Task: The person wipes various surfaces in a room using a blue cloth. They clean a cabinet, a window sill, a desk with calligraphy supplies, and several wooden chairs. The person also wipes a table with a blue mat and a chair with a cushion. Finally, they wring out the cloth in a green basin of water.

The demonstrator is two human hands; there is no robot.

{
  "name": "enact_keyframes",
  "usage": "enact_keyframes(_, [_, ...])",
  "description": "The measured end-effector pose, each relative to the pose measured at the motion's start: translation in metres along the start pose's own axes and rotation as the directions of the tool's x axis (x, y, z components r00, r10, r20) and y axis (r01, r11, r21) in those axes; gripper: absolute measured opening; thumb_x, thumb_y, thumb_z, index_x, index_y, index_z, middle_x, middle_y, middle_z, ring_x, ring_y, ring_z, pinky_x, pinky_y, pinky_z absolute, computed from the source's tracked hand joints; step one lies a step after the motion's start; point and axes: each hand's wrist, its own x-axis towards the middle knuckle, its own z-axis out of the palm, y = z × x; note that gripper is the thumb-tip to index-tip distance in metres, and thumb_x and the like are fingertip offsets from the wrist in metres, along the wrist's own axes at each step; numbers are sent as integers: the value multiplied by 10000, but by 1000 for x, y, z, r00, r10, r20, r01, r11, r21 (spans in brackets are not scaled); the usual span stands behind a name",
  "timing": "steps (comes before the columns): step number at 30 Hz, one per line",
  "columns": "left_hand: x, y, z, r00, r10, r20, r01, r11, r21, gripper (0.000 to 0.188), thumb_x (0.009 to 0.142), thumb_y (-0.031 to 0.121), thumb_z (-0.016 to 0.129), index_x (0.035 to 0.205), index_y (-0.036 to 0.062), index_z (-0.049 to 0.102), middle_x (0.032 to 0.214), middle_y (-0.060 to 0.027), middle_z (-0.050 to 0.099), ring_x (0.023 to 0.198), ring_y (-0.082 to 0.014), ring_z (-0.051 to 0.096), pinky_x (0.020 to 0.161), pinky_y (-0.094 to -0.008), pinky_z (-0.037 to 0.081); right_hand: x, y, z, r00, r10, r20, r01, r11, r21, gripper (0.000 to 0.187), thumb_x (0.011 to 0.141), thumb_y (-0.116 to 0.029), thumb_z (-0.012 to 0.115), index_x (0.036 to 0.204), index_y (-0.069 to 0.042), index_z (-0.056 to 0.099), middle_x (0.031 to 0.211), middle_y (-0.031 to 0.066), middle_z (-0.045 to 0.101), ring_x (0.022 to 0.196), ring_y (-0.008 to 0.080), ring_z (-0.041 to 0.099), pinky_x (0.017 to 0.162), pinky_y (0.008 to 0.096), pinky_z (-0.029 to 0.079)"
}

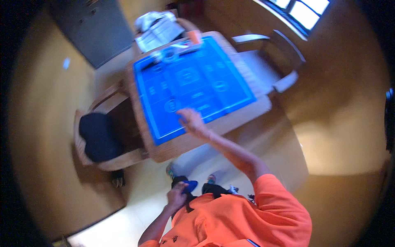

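Note:
A blue mat (205,74) with white printed lines, circles and boxes covers most of a wooden table (164,153). Over its near part, my right hand (191,122) reaches out with some fingers stretched and apart; it is slightly blurred, and nothing shows in it. Whether it touches the mat I cannot tell. Low by my legs, my left hand (177,196) is closed on a flat dark blue object (190,186), whose kind is unclear. At the mat's far edge lie several small white and dark items, with an orange block-shaped thing (194,37) beside them.
A wooden chair with a black cushion (101,138) stands left of the table. Another chair (284,61) is at the right, below a window (306,14). White cloth or paper (158,31) hangs over a far chair. A grey cabinet (94,35) stands at the back left.

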Motion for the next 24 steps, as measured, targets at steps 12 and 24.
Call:
enact_keyframes(12, [94, 164, 0, 976, 148, -162, -197, 918, -345, 611, 784, 172, 671, 1343, 49, 456, 1367, -157, 446, 1240, -291, 456, 1034, -394, 361, -204, -66, -102, 794, 556, 246, -516, 402, 757, 731, 827, -215, 704, 1417, -19, 320, 1346, 138, 448, 1184, 203, 480, 984, 309, 405])
enact_keyframes(24, [256, 30, -67, 939, 57, -338, 40, 961, 273, 484, 817, 52, 582, 1292, 132, 533, 1417, -169, 397, 1316, -355, 354, 1081, -437, 287, -93, 33, -44, 944, -233, 235, 279, 941, -189, 602, 732, -114, 657, 1291, -287, 518, 1376, 33, 409, 1052, 301, 482, 772, 422, 428])
